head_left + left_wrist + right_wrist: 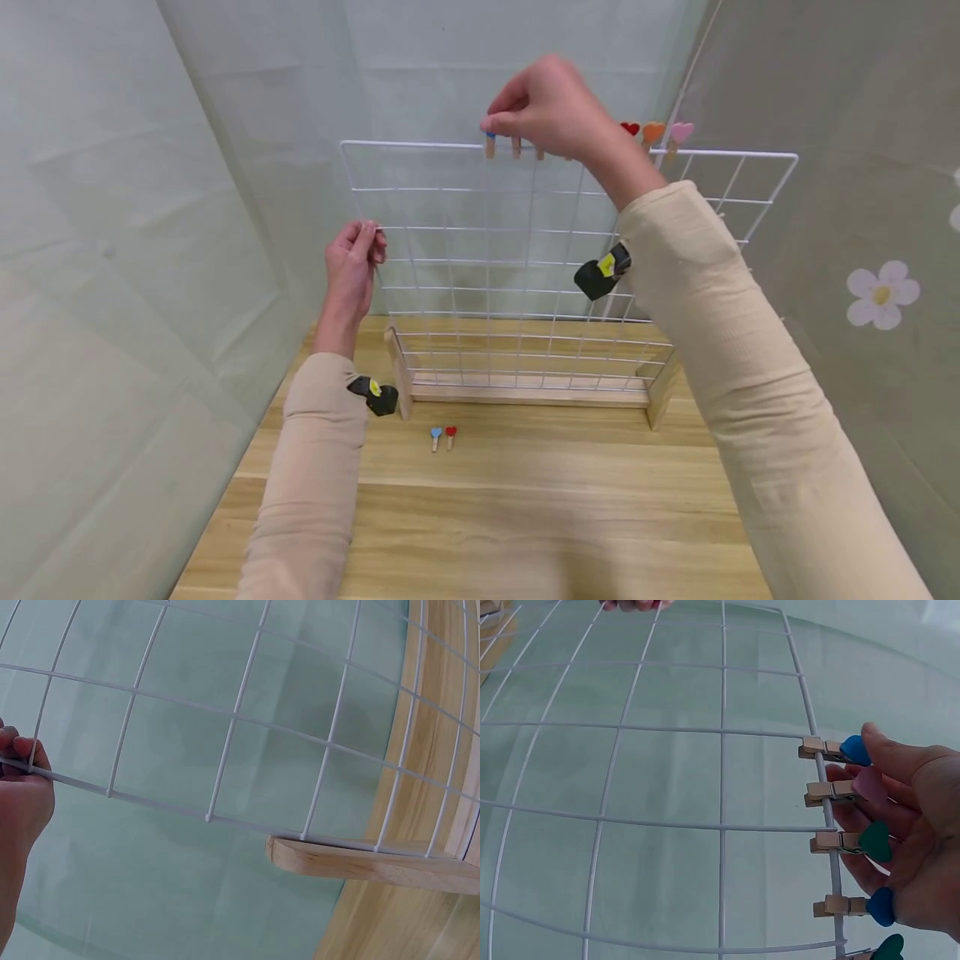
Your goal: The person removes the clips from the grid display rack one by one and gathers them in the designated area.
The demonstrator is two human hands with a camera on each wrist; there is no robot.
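Observation:
A white wire grid (pixel 525 250) stands upright in a wooden base (pixel 525 390) on the table. My left hand (pixel 358 250) pinches the grid's left edge wire, as the left wrist view shows (pixel 21 769). At the top rail, my right hand (pixel 501 125) pinches a small wooden clip with a blue heart (pixel 491 143). In the right wrist view this blue heart clip (pixel 838 748) sits on the rail beside pink (pixel 847 787), green (pixel 859 841) and further clips, all under my right hand (pixel 915 825). Red (pixel 630 128), orange (pixel 654 132) and pink (pixel 681 132) heart clips stand further right on the rail.
Two loose clips, one with a blue heart (pixel 436 436) and one with a red heart (pixel 451 434), lie on the wooden table (pixel 525 500) in front of the base. Pale green fabric walls close in on the left, back and right; the right one has flower prints (pixel 882 293).

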